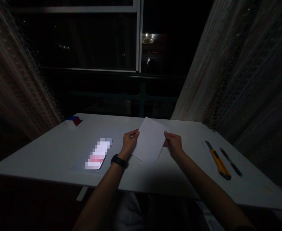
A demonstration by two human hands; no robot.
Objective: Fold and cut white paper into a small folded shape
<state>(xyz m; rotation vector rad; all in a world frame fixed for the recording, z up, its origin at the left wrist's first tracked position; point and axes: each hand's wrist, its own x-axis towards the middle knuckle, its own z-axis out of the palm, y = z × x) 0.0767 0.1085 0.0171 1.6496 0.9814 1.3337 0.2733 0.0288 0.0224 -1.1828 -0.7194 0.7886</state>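
Note:
A white sheet of paper point(150, 141) is held up over the table, turned at a slant. My left hand point(129, 142) pinches its left edge between thumb and fingers; a dark band point(118, 161) circles that wrist. On the opposite side, my right hand point(174, 143) grips the right edge, thumb on top and fingers behind. The paper's face looks blank in the dim light. Left of my left hand lies a phone point(99, 154) with a lit, blurred-out screen.
The white table point(47, 150) carries a puzzle cube point(73, 121) at its far left corner. A yellow utility knife point(218, 162) and a dark pen point(231, 162) lie at the right. Curtains point(198, 64) flank a dark window point(83, 41) behind.

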